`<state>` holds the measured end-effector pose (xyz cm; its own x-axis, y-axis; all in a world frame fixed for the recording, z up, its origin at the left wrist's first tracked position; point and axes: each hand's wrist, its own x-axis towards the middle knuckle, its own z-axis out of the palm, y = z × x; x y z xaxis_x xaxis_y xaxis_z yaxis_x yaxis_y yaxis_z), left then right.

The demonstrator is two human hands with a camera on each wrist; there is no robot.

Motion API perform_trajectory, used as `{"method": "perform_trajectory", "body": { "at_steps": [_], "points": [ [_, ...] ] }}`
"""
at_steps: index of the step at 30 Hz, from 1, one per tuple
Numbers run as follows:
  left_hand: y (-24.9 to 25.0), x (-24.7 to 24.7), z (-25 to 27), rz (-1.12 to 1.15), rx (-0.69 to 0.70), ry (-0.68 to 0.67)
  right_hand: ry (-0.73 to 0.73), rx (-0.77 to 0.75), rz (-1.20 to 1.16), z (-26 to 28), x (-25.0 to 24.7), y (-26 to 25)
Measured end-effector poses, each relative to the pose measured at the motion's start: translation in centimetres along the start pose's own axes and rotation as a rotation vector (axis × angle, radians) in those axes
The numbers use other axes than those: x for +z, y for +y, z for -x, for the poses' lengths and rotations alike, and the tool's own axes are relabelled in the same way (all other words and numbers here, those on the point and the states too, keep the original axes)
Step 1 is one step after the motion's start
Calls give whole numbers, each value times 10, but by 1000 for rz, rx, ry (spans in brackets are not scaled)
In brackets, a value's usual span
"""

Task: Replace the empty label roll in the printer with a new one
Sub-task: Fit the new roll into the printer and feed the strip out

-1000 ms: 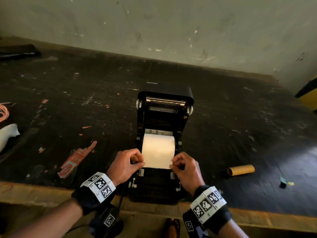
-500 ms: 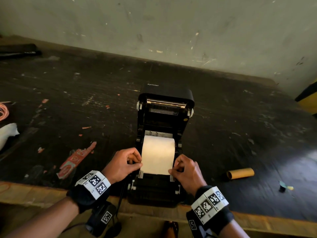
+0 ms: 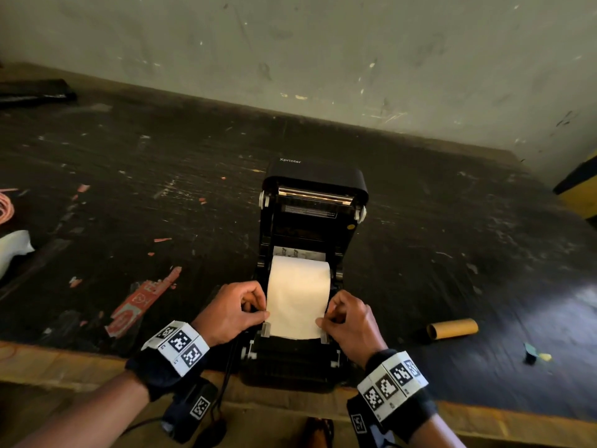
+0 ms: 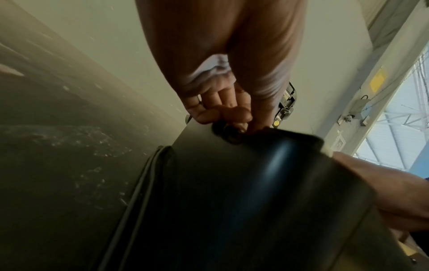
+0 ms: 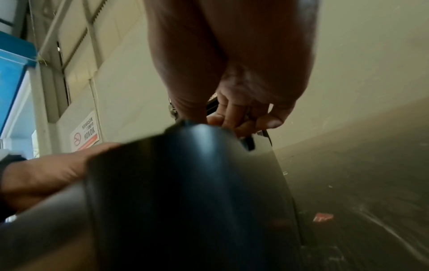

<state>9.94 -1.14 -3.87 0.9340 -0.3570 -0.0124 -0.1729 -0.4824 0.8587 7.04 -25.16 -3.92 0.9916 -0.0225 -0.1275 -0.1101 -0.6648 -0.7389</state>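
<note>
Nearest me, my left hand (image 3: 231,313) and right hand (image 3: 350,318) sit either side of the black plastic label printer (image 3: 307,286) at the worn wooden bench edge (image 3: 64,363), each with thumb and fingers curled tight, pinching a side edge of the loose white paper strip (image 3: 297,305). Compared with a second ago the strip's free end has come further toward me, now reaching down between the two small grey guide tabs (image 3: 265,329) at the front. I'd say feeding is nearly done, with the lid (image 3: 315,176) still to close. Just behind, the new white label roll (image 3: 300,266) sits in the bay. Off right, the empty brown cardboard core (image 3: 452,328) lies well apart on the dark scuffed benchtop (image 3: 161,189).
</note>
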Motion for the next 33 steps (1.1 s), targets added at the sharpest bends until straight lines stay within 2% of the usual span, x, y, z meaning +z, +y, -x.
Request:
{"method": "perform_trajectory", "body": {
  "at_steps": [7,13,19,24,30,33],
  "points": [
    [-2,2,0,-71,10,-21,2,9,43,1,1,0],
    [1,-8,-8,-74,-9,-162,15,15,-98,0,-5,-2],
    [1,-3,-9,-16,-15,-60,-69,4,1,-1,-6,-2],
    [2,-8,-7,-26,-48,-174,-17,25,-73,-3,-6,-1],
    [-2,-2,-3,11,-15,-12,-42,11,-62,2,-5,3],
    [-1,-2,-3,-17,-13,-56,-11,-10,-72,6,-4,3]
  ]
}}
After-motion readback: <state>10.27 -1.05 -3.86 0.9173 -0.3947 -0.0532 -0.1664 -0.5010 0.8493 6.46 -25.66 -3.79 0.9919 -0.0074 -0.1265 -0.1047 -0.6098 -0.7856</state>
